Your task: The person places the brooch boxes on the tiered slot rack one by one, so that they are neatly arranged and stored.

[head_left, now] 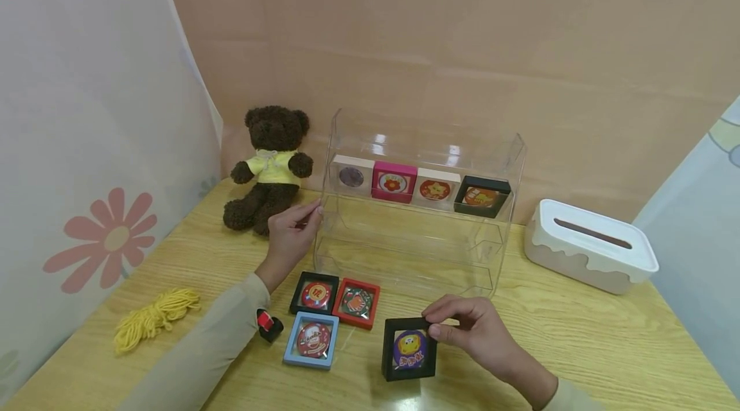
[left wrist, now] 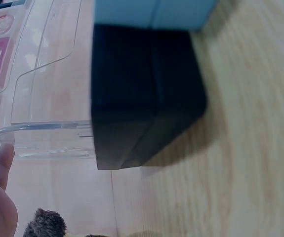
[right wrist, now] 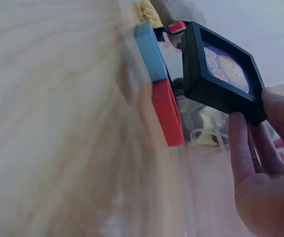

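In the head view my right hand (head_left: 476, 337) pinches the upper right corner of a black-framed display case (head_left: 409, 350), which has a purple and yellow badge inside. The case is held upright above the table; the right wrist view shows the thumb and fingers on its edge. My left hand (head_left: 291, 237) has its fingertips at the left side edge of a clear acrylic display rack (head_left: 405, 231), pinching it. On the table in front of the rack lie a black case (head_left: 315, 293), a red case (head_left: 356, 303) and a light blue case (head_left: 311, 340), each with a round badge.
On the rack's upper tier stand a white case (head_left: 351, 175), a pink case (head_left: 394, 182), another white case (head_left: 437, 189) and a black case (head_left: 482, 196). A brown teddy bear (head_left: 274, 167), yellow yarn (head_left: 157, 319) and a white tissue box (head_left: 590, 247) surround the rack.
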